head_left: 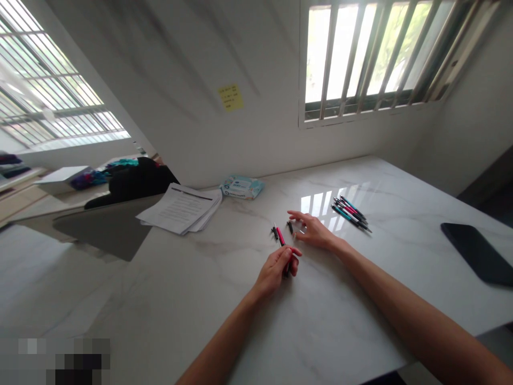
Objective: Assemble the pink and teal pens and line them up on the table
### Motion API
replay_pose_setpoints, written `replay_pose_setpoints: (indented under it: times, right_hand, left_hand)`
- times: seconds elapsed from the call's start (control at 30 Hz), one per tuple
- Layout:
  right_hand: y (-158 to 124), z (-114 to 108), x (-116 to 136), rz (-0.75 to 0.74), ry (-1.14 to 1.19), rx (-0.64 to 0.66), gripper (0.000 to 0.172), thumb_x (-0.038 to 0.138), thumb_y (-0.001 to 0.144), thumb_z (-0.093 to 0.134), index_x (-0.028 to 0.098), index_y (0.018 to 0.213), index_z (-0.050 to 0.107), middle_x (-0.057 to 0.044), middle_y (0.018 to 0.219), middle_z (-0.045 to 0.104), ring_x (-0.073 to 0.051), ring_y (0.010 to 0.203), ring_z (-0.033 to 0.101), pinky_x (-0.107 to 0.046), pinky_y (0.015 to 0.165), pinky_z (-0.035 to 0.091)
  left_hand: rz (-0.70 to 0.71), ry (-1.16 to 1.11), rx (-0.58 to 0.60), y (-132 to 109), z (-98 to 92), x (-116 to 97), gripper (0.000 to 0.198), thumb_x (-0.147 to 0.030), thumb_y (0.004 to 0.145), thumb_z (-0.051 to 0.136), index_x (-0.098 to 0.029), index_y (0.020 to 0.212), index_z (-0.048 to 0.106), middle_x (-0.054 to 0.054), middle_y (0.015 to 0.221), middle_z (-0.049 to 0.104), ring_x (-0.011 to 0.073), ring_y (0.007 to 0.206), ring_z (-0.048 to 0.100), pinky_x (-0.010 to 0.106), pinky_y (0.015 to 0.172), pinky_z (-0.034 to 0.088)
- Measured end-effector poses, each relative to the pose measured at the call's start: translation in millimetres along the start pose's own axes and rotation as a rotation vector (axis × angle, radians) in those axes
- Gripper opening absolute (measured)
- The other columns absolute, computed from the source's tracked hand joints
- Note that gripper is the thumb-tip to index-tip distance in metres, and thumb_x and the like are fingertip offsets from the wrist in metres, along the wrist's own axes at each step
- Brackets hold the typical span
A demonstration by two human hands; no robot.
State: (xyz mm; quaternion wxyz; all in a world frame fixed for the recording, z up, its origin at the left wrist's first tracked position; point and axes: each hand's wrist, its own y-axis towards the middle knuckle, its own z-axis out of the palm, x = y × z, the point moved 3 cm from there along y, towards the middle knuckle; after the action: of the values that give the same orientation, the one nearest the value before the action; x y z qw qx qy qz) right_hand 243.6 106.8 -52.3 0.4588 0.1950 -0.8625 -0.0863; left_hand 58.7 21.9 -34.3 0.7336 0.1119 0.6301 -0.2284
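My left hand is closed around the lower part of a red and black pen, whose tip end sticks out past my fingers. Just left of that pen lies a small black pen part on the white marble tabletop. Another small black piece lies beside my right hand. That hand rests open on the table, fingers spread and holding nothing. Farther right, a bundle of several pens with pink and teal barrels lies close together.
A black phone lies at the right of the table. A stack of printed papers and a blue-and-white wipes pack sit at the back edge. A dark bag stands beyond the table's left corner.
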Motion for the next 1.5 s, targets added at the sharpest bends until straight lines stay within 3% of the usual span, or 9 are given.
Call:
replay_pose_setpoints:
  times: [0.1,0.23,0.4,0.7,0.97,1.2,1.27,1.33,1.5]
  right_hand:
    - [-0.5,-7.8,8.5,0.051,0.063,-0.026,0.055,0.017,0.082,0.069,0.026,0.135,0.066,-0.007,0.122,0.075,-0.022,0.106,0.069,-0.035,0.088,0.056]
    - [-3.5,-11.4,42.5,0.070,0.193,0.049,0.023,0.032,0.092,0.065,0.022,0.108,0.079,-0.005,0.101,0.080,-0.018,0.084,0.071,-0.031,0.077,0.055]
    - [-18.8,5.1,79.9,0.082,0.580,0.089,0.028,0.043,0.087,0.076,0.020,0.102,0.081,-0.005,0.093,0.080,-0.020,0.083,0.072,-0.032,0.077,0.056]
    - [-36.6,22.5,74.1,0.287,0.947,-0.019,0.039,0.044,0.069,0.092,0.019,0.077,0.063,0.003,0.068,0.064,-0.012,0.063,0.058,-0.027,0.063,0.046]
    - [-38.7,19.8,81.6,0.287,0.912,0.009,0.027,0.040,0.078,0.083,0.017,0.081,0.070,0.001,0.072,0.064,-0.012,0.066,0.054,-0.028,0.066,0.043]
    - [-33.2,-5.6,70.1,0.333,0.974,-0.254,0.026,0.040,0.081,0.080,0.020,0.085,0.063,-0.003,0.096,0.074,-0.015,0.085,0.065,-0.028,0.076,0.051]
    - [-31.6,-12.1,66.8,0.331,0.902,-0.288,0.027,0.041,0.081,0.079,0.020,0.086,0.063,-0.004,0.093,0.075,-0.016,0.081,0.067,-0.028,0.074,0.052]
    - [-31.6,-13.0,68.2,0.282,0.786,-0.254,0.026,0.040,0.081,0.079,0.019,0.087,0.065,-0.004,0.086,0.075,-0.016,0.076,0.066,-0.029,0.072,0.052]
    - [-40.6,9.4,84.1,0.174,0.577,0.070,0.017,0.033,0.084,0.076,0.018,0.089,0.071,-0.003,0.082,0.073,-0.017,0.076,0.068,-0.029,0.070,0.053]
  left_hand:
    - [0.081,-0.177,-0.145,0.9,-6.1,-7.6,0.041,-0.056,0.092,0.062,-0.016,0.097,0.066,-0.001,0.069,0.053,0.0120,0.062,0.048,0.026,0.062,0.038]
    - [0.190,-0.342,-0.321,1.5,-18.2,-20.5,0.035,-0.053,0.093,0.062,-0.018,0.093,0.063,-0.004,0.068,0.045,0.0107,0.061,0.041,0.025,0.061,0.038]
    - [0.181,-0.011,-0.304,-0.8,-15.4,-23.0,0.042,-0.058,0.093,0.062,-0.018,0.081,0.059,-0.003,0.068,0.045,0.0114,0.061,0.038,0.024,0.055,0.032]
    - [0.189,0.293,-0.219,-9.0,-3.5,-11.5,0.041,-0.055,0.103,0.045,-0.019,0.085,0.055,-0.001,0.074,0.048,0.0133,0.067,0.042,0.025,0.060,0.036]
    - [0.205,0.315,-0.137,-9.2,-2.3,-15.8,0.039,-0.051,0.104,0.043,-0.019,0.092,0.061,-0.002,0.072,0.044,0.0137,0.065,0.039,0.026,0.060,0.034]
    - [0.165,0.541,-0.224,-9.0,-9.8,-24.1,0.036,-0.049,0.099,0.053,-0.019,0.104,0.071,-0.002,0.070,0.051,0.0146,0.064,0.042,0.026,0.060,0.033]
    - [0.167,0.540,-0.258,-9.5,-11.2,-27.5,0.034,-0.049,0.096,0.059,-0.019,0.103,0.073,-0.003,0.068,0.050,0.0139,0.063,0.040,0.026,0.059,0.032]
    - [0.177,0.480,-0.294,-9.9,-12.6,-30.4,0.033,-0.048,0.094,0.063,-0.019,0.105,0.073,-0.004,0.067,0.048,0.0125,0.061,0.038,0.025,0.058,0.031]
    - [0.221,0.281,-0.386,-8.4,-18.3,-31.9,0.036,-0.046,0.086,0.074,-0.020,0.111,0.073,-0.003,0.075,0.057,0.0095,0.059,0.039,0.023,0.055,0.033]
